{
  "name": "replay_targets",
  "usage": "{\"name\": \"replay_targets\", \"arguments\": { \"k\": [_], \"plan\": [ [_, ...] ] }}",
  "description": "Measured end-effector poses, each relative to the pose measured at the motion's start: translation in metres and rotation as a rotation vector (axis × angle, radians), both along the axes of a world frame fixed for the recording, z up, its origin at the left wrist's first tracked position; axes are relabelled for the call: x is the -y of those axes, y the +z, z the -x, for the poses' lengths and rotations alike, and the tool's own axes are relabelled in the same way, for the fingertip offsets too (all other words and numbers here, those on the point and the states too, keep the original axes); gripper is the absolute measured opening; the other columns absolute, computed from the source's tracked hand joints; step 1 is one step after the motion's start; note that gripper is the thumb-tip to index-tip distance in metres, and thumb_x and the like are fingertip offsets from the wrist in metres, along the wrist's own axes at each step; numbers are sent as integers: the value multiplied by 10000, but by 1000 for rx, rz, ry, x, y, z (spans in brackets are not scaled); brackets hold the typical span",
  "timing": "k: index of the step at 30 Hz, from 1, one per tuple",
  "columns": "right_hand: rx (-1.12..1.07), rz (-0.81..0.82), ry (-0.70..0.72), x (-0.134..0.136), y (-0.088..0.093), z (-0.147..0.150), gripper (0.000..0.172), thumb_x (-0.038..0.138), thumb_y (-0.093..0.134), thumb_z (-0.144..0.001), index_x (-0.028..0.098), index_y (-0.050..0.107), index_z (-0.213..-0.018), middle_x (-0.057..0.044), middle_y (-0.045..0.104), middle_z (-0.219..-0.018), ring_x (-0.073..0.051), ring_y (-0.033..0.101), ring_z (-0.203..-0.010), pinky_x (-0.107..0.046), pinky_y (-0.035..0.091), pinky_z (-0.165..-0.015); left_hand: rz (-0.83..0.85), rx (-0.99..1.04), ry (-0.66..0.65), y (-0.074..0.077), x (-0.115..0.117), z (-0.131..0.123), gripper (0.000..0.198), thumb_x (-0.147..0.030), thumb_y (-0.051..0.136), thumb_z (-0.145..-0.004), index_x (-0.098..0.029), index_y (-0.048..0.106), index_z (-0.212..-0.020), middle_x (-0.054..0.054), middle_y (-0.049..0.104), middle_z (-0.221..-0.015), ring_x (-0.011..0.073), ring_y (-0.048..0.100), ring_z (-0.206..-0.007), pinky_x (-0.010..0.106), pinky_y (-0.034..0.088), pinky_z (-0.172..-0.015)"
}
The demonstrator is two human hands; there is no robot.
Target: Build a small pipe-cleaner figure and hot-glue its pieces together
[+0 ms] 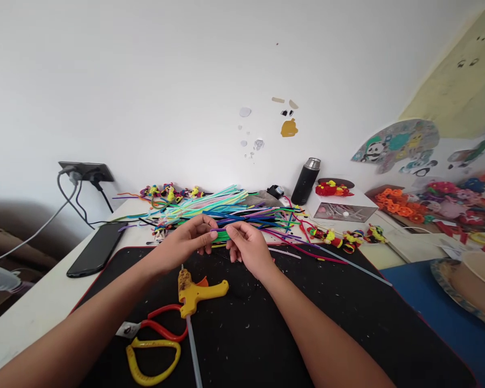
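Observation:
Between my two hands, above the black mat, is a short purple pipe cleaner. My left hand pinches its left end with thumb and fingertips. The right end is between the thumb and fingers of my right hand. Green strands show just beneath it; whether they are held too I cannot tell. A pile of colourful pipe cleaners lies behind my hands. Below my left hand rests a yellow glue gun with a clear glue stick in it.
Red-handled pliers and a yellow-handled tool lie at the front left. A black phone is farther left. Behind stand a black bottle and a white box. Small colourful figures sit at the right.

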State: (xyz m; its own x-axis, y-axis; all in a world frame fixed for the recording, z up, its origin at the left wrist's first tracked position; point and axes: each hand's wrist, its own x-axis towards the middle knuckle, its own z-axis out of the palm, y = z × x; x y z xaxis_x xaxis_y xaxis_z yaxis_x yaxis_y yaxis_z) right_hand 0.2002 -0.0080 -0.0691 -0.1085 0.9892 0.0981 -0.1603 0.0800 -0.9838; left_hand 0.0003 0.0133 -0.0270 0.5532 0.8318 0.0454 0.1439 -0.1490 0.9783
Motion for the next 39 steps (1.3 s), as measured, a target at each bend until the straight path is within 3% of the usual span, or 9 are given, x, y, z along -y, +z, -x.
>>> {"name": "replay_targets", "arguments": {
  "k": [14,28,35,39],
  "plan": [
    [-46,3,4,1,1,3,530,707,693,-853,190,641,-955,27,647,-658,-94,562,-372,-187,308,-353,-79,22,36,-1,-4,2,355,-522,752,-895,-207,597,-946,-24,618,-750,147,584,-661,285,478,-637],
    [35,-30,6,1,-3,2,407,583,693,-910,178,669,-938,50,590,-630,-85,546,-392,-194,325,-372,-50,48,53,-9,-4,-2,341,-500,779,-878,-205,616,-932,-31,601,-747,139,573,-652,277,464,-630],
    [-42,31,17,0,-3,2,523,699,684,-874,187,652,-978,32,637,-660,-93,570,-383,-189,305,-355,-53,60,79,-6,-4,0,350,-511,779,-871,-202,621,-911,-24,610,-761,139,589,-643,272,470,-612],
    [-80,45,36,1,1,2,642,768,657,-855,183,674,-1119,24,657,-701,-95,596,-393,-181,307,-353,-46,57,96,-6,-4,1,353,-520,766,-878,-204,614,-915,-24,615,-750,143,595,-643,267,468,-604]
  ]
}}
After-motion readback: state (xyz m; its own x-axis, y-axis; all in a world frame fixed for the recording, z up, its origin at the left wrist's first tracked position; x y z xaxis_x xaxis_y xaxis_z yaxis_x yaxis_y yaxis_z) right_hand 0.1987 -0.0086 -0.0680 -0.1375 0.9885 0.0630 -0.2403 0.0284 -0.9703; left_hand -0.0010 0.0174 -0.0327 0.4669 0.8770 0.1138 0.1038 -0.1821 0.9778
